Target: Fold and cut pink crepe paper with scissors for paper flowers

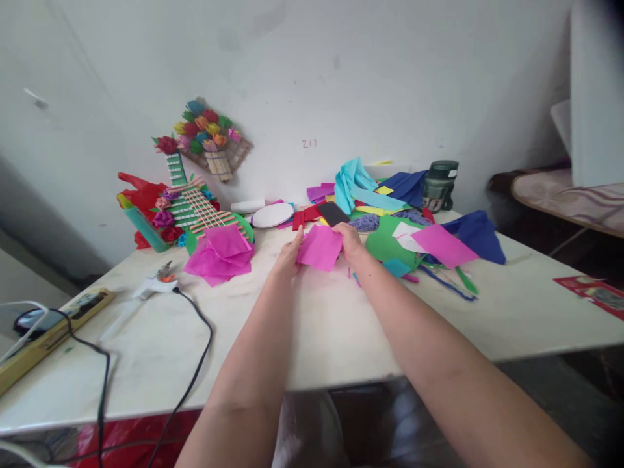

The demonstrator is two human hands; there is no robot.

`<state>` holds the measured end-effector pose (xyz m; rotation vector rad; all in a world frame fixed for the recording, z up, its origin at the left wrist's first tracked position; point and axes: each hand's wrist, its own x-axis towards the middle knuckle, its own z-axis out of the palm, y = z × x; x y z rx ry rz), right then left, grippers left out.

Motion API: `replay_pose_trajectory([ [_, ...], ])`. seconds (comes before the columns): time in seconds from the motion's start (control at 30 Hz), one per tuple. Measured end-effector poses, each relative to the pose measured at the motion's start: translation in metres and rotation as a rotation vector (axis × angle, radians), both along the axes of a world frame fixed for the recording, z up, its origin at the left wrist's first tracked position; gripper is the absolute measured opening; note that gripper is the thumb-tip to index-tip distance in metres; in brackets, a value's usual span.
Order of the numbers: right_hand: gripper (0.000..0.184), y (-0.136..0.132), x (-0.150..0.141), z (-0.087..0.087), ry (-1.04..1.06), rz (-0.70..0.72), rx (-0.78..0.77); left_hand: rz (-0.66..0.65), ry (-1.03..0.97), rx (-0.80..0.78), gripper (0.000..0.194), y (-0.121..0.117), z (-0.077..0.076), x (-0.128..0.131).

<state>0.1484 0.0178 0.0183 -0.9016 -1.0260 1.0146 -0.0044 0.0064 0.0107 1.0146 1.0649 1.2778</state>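
Observation:
A small square of pink paper [320, 248] is held up between my two hands over the table. My left hand [291, 252] pinches its left edge, thumb on top. On the opposite edge, my right hand [348, 240] grips it the same way. Just behind the paper lies a dark phone [333, 213]. To the left sits a crumpled pile of magenta crepe paper [219, 255]. Right of my hands are green paper [392, 242], another pink sheet [446, 245] and a white piece [408, 237].
A glue gun [158, 283] with a black cord lies at left beside a yellow power strip [53, 338]. A guitar-shaped craft [195, 208] leans on the wall near a paper-flower bouquet [209, 136]. A dark green bottle [439, 186] stands at the back right of the white table [336, 344].

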Motion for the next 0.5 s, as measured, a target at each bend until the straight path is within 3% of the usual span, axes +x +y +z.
replay_pose_trajectory([
  [0.07,0.017,-0.003,-0.002,0.002,-0.03,0.022,-0.011,-0.104,-0.045,-0.001,0.041,-0.003,0.0,-0.001],
  [0.13,0.019,-0.006,-0.004,0.004,-0.061,0.044,-0.019,-0.109,-0.038,0.022,0.038,-0.004,-0.002,-0.003],
  [0.27,0.017,-0.003,-0.001,0.005,-0.227,0.021,-0.104,0.073,-0.116,0.138,0.04,0.003,-0.008,-0.012],
  [0.4,0.009,0.0,0.008,0.004,-0.913,-0.245,-0.144,0.233,-0.119,0.179,0.038,0.009,-0.012,-0.019],
  [0.5,0.017,-0.004,0.007,0.005,-1.341,-0.258,-0.108,0.288,-0.07,0.186,0.037,0.01,-0.012,-0.02],
])
